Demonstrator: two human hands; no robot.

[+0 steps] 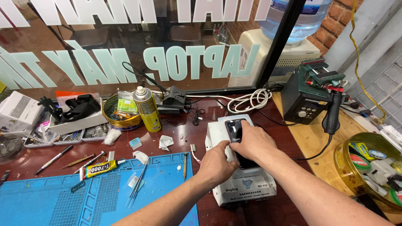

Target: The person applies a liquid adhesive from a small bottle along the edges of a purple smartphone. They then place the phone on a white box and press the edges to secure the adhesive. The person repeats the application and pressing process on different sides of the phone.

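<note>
Right hand fingers: the right hand (252, 140) is lying palm-down over the black glass-fronted smartphone (235, 133), fingers held close together and curling over the phone's left edge.
Left hand fingers: the left hand (217, 163) is pressing in from seven o'clock, knuckles up; its fingertips are hidden under the right hand, so I cannot tell whether they are pinching anything.
Phone: it is lying flat and lengthwise on top of the white box-shaped heating machine (240, 184), upper end showing bare at twelve o'clock of the hands, lower end poking out beneath the right wrist.
Machine: it is sitting on the dark red wooden bench (176, 134), at the centre of the view.
At nine o'clock: a blue rubber work mat (163, 175) is lying just beside the machine, with metal tweezers (137, 184) on it and a yellow-and-black glue tube (100, 168) at its top edge.
At ten o'clock: a yellow spray can (147, 109) is standing upright, well apart from the hands.
At two o'clock: a dark green hot-air station (305, 100) is standing with its black handle (333, 112) hanging at its side.
At three o'clock: a round gold-rimmed tin of tape rolls (368, 167) is resting on the lighter wood.
</note>
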